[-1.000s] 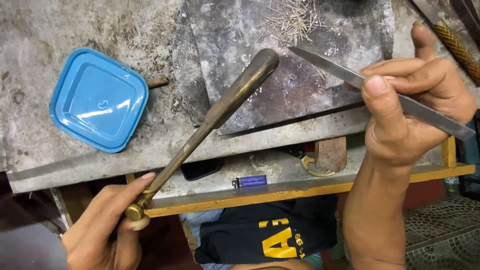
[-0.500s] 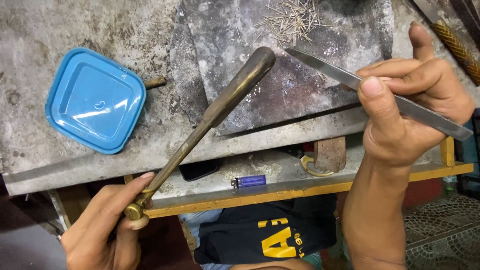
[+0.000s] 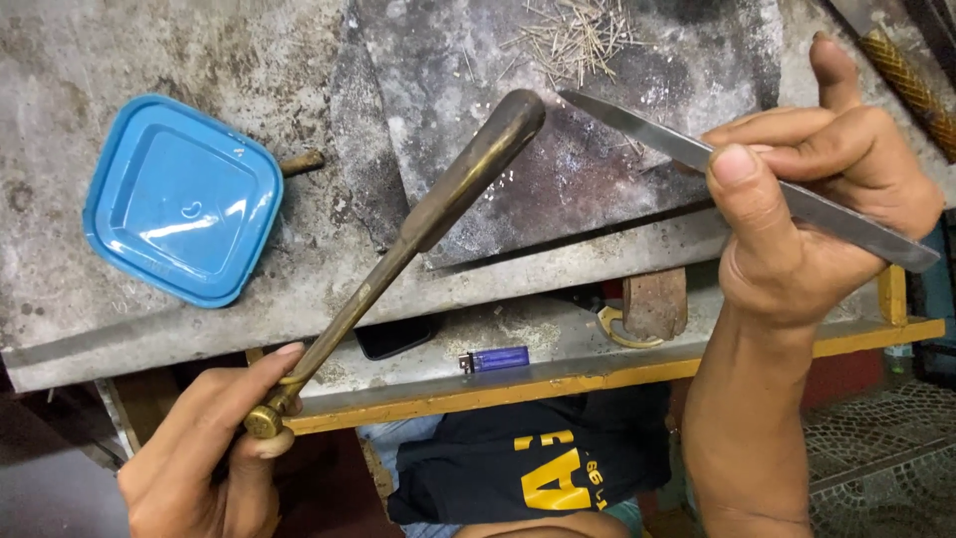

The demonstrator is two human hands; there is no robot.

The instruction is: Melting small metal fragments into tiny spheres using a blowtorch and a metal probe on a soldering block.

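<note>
My left hand (image 3: 204, 443) grips the thin end of a long brass torch-like tool (image 3: 418, 224), whose thick rounded head points up over a dark stone slab (image 3: 558, 179). My right hand (image 3: 807, 214) pinches long steel tweezers (image 3: 687, 149) near their middle. The tweezers' pointed tip reaches left over the slab, close to the tool's head but apart from it. A heap of thin metal wire pieces (image 3: 578, 35) lies on the slab's far part.
A blue square plastic lid (image 3: 184, 229) lies on the scorched grey worktop (image 3: 119, 60) at the left. A lower shelf with a yellow front edge (image 3: 558, 384) holds a blue lighter (image 3: 495, 359) and a dark phone-like object (image 3: 398, 337). A braided hose (image 3: 911, 80) runs at the far right.
Both hands and tools keep almost the same pose. The tweezers' tip has edged slightly left toward the brass tool's head.
</note>
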